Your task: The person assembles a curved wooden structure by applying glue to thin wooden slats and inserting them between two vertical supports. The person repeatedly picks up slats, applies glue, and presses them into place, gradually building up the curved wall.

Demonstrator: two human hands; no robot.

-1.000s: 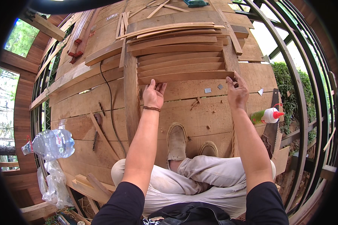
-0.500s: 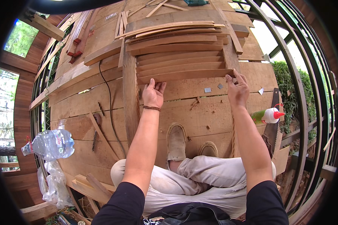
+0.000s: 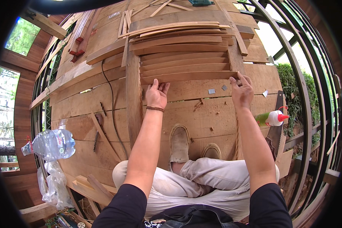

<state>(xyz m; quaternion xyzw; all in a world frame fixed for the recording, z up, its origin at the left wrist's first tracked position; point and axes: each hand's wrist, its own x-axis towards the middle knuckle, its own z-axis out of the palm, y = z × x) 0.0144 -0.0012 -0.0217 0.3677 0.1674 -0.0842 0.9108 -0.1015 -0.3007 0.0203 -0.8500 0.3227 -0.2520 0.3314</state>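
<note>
While the left hand point(image 3: 157, 94) lay open — fingers spread on the nearest slat point(image 3: 188, 77) — the right hand point(image 3: 242, 90) pinched that slat's end beside the rail point(image 3: 237, 60).

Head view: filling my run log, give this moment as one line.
left hand: on slat | right hand: at slat's right end | glue bottle: on floor, right | saw: beside it
</note>
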